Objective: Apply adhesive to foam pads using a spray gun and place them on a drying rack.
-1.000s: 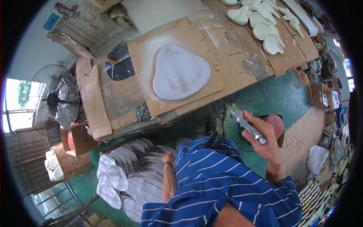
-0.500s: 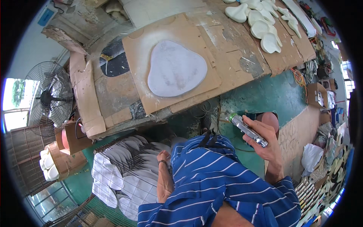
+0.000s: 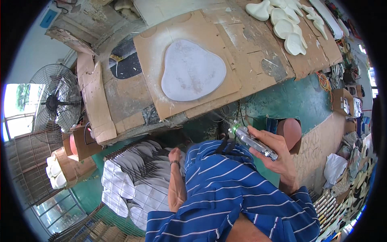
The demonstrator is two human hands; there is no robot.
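The long counter (image 3: 121,101), covered in worn brown cardboard sheets, runs across the top of the view, and on its biggest cardboard panel (image 3: 153,48) lies a flat, pale grey rounded-triangular pad (image 3: 191,69). At the far right end of the counter sits a cluster of white moulded pieces (image 3: 284,24). Off to my left stands a round metal cage fan (image 3: 54,101). Below the counter, a wire basket (image 3: 121,161) holds a stack of white, leaf-shaped flat pieces (image 3: 137,177); my left hand (image 3: 175,154) hangs just above them, its grip curled into a loose fist, apparently empty. My right hand (image 3: 278,155), raised in front of the counter's edge, has its grip clamped on a slim silver tool (image 3: 253,141) whose tip glows green.
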